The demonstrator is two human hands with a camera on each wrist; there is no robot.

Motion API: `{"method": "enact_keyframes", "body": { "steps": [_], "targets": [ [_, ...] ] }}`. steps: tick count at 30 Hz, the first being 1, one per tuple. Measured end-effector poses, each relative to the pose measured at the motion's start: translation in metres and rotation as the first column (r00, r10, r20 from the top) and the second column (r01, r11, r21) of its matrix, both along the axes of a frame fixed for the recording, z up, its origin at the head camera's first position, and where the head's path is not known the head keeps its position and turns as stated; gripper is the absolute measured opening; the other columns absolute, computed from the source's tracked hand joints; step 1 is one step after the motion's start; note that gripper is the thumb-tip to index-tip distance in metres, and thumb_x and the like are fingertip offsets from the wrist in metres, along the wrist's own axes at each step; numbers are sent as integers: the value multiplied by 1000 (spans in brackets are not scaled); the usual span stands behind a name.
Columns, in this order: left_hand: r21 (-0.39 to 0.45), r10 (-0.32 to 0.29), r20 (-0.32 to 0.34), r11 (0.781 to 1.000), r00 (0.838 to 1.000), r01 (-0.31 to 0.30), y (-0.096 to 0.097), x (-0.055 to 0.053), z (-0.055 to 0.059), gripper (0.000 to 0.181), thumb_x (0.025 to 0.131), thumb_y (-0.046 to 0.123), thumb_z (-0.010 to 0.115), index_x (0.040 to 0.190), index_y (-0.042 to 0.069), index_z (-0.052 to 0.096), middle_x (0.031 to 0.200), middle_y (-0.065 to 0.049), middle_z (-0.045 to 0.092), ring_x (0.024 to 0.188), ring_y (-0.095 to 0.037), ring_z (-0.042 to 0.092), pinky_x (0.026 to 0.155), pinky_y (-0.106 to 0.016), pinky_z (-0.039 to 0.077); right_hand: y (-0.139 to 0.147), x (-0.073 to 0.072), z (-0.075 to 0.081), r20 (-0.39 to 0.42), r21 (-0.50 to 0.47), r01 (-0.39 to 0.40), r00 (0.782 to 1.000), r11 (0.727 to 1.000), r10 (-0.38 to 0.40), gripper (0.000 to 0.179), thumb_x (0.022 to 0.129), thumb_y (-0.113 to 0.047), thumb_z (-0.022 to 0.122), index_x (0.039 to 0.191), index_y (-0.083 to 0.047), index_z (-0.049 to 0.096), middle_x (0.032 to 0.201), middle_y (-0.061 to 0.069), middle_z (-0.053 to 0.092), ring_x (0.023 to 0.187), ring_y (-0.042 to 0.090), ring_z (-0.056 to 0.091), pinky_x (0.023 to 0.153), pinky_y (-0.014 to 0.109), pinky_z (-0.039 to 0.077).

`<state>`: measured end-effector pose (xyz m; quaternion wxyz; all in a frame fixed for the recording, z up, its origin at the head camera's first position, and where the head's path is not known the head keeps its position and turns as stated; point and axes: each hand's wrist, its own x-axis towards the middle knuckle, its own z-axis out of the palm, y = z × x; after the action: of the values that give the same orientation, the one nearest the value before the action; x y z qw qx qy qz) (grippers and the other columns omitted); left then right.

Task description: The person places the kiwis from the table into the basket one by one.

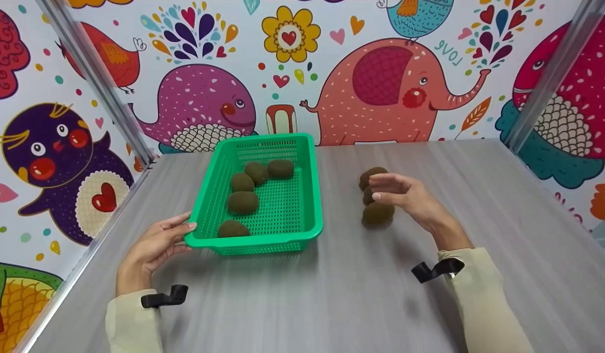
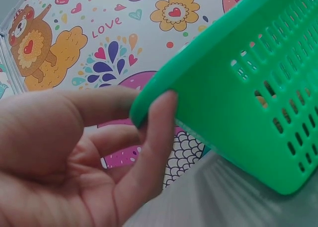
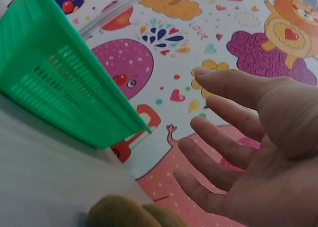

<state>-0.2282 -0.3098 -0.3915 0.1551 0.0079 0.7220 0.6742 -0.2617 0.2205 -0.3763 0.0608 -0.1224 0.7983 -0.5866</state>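
Observation:
My left hand (image 1: 155, 243) pinches the near left corner of a green plastic basket (image 1: 263, 241) between thumb and fingers. Several brown kiwifruit lie inside it, among them one kiwi (image 1: 243, 202) by the left wall and one (image 1: 233, 229) partly behind the near rim. Right of the basket, three more kiwis form a row on the table: a near one (image 1: 378, 214), a middle one mostly hidden by fingers, and a far one (image 1: 372, 175). Over that row my right hand (image 1: 415, 201) hovers, fingers spread and palm bare in the right wrist view (image 3: 263, 147).
A grey wood-grain table (image 1: 292, 304) carries everything. Behind it stands a wall panel (image 1: 292, 93) printed with cartoon animals, and metal posts (image 1: 552, 78) rise at the table's back corners. Black wrist mounts (image 1: 167, 296) sit over both sleeves.

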Motion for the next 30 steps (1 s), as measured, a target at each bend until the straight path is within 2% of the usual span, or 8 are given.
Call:
{"method": "enact_keyframes", "body": {
  "steps": [6, 15, 23, 26, 30],
  "targets": [
    [1, 8, 10, 1000, 1000, -8, -1, 1, 0, 71, 103, 18, 58, 158, -2, 19, 104, 8, 74, 85, -6, 73, 78, -25, 61, 10, -5, -11, 13, 47, 45, 999, 998, -46, 55, 90, -36, 76, 136, -10, 60, 141, 20, 57, 123, 23, 59, 115, 52, 39],
    [9, 9, 6, 1000, 1000, -9, 0, 1, 1, 70, 103, 17, 57, 158, -3, 19, 104, 8, 74, 85, -5, 72, 76, -23, 61, 17, -11, -24, 18, 156, 86, 996, 984, -90, 53, 90, -36, 75, 133, -8, 63, 146, 15, 53, 139, 36, 43, 115, 58, 36],
    [26, 8, 3, 1000, 1000, -8, 1, 1, 1, 70, 103, 16, 57, 157, -5, 18, 102, 8, 75, 82, -6, 73, 74, -24, 61, 22, -18, -35, 49, 208, 103, 992, 973, -116, 52, 90, -30, 76, 135, -8, 62, 148, 17, 49, 135, 37, 47, 102, 41, 45],
    [23, 12, 2, 1000, 1000, -12, 1, 1, 1, 70, 102, 16, 58, 157, -4, 19, 103, 8, 75, 83, -6, 73, 75, -24, 61, 23, -19, -38, 72, 213, 110, 989, 971, -128, 51, 90, -29, 76, 136, -9, 62, 144, 19, 51, 134, 36, 45, 103, 42, 43],
    [21, 16, 9, 1000, 1000, -16, 1, 1, 1, 71, 102, 17, 58, 157, -4, 19, 103, 9, 75, 84, -6, 73, 76, -24, 61, 24, -20, -44, 81, 228, 106, 988, 968, -128, 48, 91, -26, 75, 134, -9, 63, 143, 21, 52, 135, 38, 43, 108, 50, 40]
  ]
}}
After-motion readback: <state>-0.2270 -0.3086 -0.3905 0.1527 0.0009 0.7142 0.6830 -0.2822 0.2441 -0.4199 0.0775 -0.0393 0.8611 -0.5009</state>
